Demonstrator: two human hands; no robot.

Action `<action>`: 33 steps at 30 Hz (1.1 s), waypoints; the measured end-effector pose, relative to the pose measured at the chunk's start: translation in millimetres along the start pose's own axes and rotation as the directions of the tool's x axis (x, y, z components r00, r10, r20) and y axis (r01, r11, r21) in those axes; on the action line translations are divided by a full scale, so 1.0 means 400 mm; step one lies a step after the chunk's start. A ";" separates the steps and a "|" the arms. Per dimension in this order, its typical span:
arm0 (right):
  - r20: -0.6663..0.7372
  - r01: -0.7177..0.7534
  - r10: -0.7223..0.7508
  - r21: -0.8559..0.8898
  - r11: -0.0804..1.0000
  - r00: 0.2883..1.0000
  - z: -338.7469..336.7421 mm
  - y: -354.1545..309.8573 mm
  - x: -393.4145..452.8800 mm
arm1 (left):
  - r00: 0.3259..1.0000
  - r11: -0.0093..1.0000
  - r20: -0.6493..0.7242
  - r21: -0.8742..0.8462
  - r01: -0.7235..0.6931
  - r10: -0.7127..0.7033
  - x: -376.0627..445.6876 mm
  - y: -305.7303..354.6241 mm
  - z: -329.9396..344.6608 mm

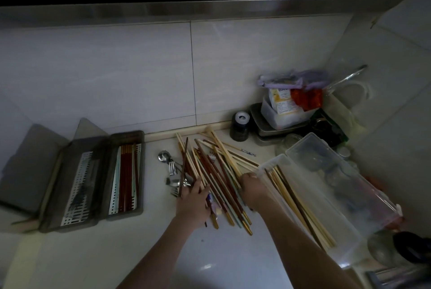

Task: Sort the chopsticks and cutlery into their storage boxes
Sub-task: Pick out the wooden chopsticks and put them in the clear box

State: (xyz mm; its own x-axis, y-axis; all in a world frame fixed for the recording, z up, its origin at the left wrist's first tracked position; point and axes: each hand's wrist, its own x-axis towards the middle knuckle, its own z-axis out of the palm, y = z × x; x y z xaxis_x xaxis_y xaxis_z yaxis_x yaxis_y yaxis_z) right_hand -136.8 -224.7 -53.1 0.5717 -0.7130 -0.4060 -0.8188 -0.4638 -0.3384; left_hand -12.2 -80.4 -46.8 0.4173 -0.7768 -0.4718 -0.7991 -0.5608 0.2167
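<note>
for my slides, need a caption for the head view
Both hands, left hand and right hand, sorting a chopstick pile between storage boxes.

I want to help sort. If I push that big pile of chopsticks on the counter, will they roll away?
Probably some. The chopsticks are thin, stiff sticks lying crisscrossed, so the loose ones may slide or roll. They look light and smooth, likely slippery on the shiny counter.

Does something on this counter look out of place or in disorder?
Yes. The chopsticks lie in a loose, crossed heap in the middle of the counter, not in a box. Beside them on the left, spoons and forks lie tangled. Both hands rest on the heap.
</note>
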 end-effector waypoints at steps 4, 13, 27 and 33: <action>-0.049 -0.062 0.069 0.120 0.991 0.996 -0.014 -0.013 0.005 | 1.000 1.000 0.005 -0.001 0.002 -0.002 0.002 0.002 0.004; -0.017 -0.177 0.179 0.073 0.981 0.984 0.009 -0.036 0.010 | 1.000 1.000 0.003 -0.002 -0.024 0.024 -0.002 -0.011 0.000; 0.075 -0.037 0.062 -0.302 0.953 0.995 0.023 -0.061 -0.019 | 0.945 0.937 -0.320 -0.345 -0.046 -0.072 0.022 -0.017 0.028; 0.072 -0.028 0.058 -0.359 0.933 0.996 0.023 -0.046 -0.043 | 0.918 0.926 -0.343 -0.372 0.062 -0.200 0.040 -0.005 0.001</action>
State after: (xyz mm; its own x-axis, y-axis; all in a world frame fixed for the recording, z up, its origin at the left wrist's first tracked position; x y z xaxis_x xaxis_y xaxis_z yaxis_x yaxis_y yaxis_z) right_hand -130.9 -198.8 -47.8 0.5254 -0.6989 -0.4853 -0.7991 -0.6012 0.0006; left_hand -3.8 -91.6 -55.1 0.6910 -0.6994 -0.1829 -0.5532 -0.6744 0.4890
